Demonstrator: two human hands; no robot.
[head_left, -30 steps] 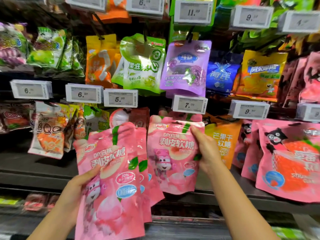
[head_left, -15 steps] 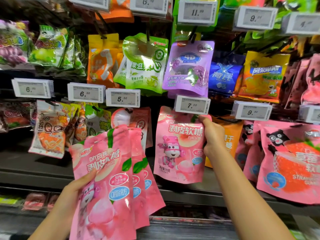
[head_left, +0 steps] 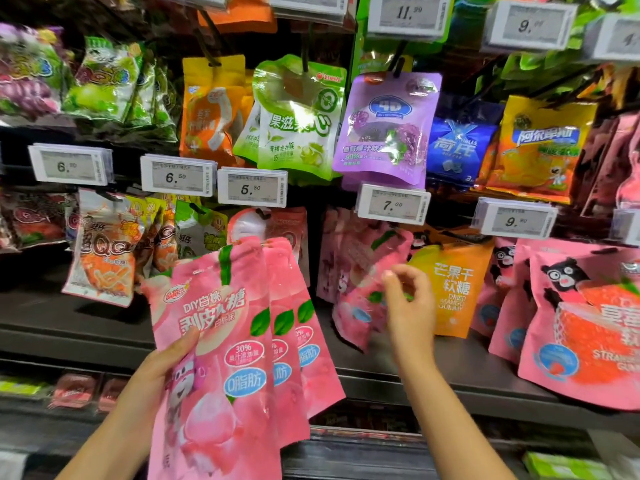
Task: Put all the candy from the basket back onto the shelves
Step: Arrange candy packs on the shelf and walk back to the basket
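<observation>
My left hand (head_left: 162, 372) grips a fan of three pink peach-candy bags (head_left: 239, 341) low in front of the shelf, thumb on the front bag. Another pink peach bag (head_left: 360, 271) hangs tilted and blurred on the peg under the 7.00 price tag (head_left: 393, 204), with more pink bags behind it. My right hand (head_left: 408, 306) hovers just in front of that hanging bag, fingers loosely curled and holding nothing. The basket is out of view.
Hanging bags crowd the pegs: an orange mango gummy bag (head_left: 450, 289) right of my right hand, pink strawberry bags (head_left: 585, 323) at far right, QQ bags (head_left: 104, 251) at left, green (head_left: 298, 123) and purple (head_left: 388, 126) bags above. A dark shelf ledge (head_left: 415, 382) runs below.
My right hand lifted the single pink bag up to the peg under the 7.00 tag and let go; the bag now hangs swinging. The left hand's bags rose a little.
</observation>
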